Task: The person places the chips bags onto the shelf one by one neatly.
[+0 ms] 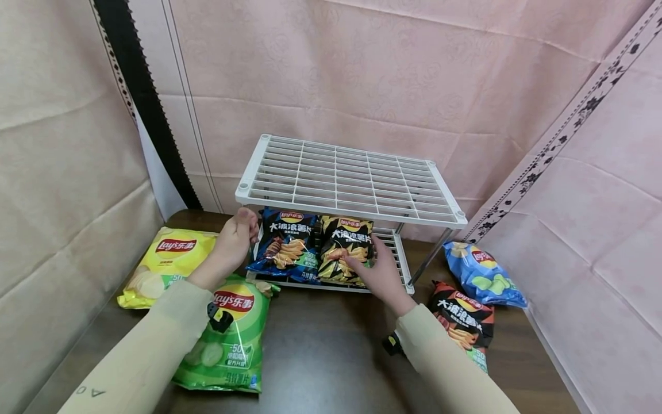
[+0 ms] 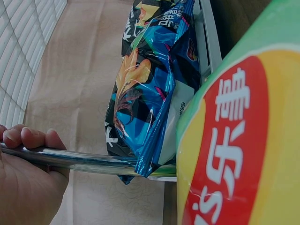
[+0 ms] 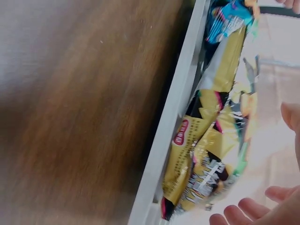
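Note:
A white two-tier rack [image 1: 242, 190] with metal posts stands against the back curtain. My left hand [image 1: 235, 241] grips its front left metal post [image 2: 98, 159], fingers curled round it. On the lower shelf, a dark blue chip bag [image 1: 287, 241] leans upright beside a black and gold chip bag [image 1: 345, 250]. My right hand [image 1: 384, 273] is at the right side of the gold bag, thumb and fingers spread; the right wrist view shows the fingers [image 3: 236, 213] apart from the bag.
A yellow chip bag [image 1: 173, 253] and a green chip bag [image 1: 233, 339] lie left on the brown table [image 1: 320, 356], the green one under my left forearm. Right of the rack lie a light blue bag [image 1: 486, 276] and a red-black bag [image 1: 462, 316], partly behind my right sleeve.

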The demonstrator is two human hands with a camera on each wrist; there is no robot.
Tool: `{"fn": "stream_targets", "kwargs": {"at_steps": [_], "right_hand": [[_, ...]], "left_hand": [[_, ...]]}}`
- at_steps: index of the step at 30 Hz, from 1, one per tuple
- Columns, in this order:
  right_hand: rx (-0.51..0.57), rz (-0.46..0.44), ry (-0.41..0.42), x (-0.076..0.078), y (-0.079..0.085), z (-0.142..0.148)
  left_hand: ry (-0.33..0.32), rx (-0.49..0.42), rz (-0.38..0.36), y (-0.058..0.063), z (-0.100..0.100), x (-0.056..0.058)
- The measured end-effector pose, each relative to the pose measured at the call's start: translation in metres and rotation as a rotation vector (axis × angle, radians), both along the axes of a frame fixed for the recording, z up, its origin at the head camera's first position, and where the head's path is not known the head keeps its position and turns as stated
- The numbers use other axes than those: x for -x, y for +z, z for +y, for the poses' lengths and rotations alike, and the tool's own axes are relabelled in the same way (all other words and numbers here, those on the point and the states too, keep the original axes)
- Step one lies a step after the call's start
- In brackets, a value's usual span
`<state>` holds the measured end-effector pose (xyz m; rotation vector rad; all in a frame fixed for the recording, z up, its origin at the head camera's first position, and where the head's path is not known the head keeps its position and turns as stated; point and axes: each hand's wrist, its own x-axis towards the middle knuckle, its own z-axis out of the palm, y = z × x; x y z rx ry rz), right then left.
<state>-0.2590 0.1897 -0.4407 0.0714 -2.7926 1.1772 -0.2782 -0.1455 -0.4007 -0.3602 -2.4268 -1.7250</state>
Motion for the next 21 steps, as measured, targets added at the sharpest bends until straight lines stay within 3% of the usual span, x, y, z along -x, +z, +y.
{"fn": "stream_targets", "kwargs": {"at_steps": [12,21], "right_hand": [[0.051,0.015,0.014,-0.048,0.009,0.023],[0.014,0.018,-0.091,-0.084,0.008,0.055]], "left_hand": [[-0.020,0.012,0.029,-0.002,-0.001,0.003],[-0.014,0.005,0.017,0.000,-0.001,0.000]]}}
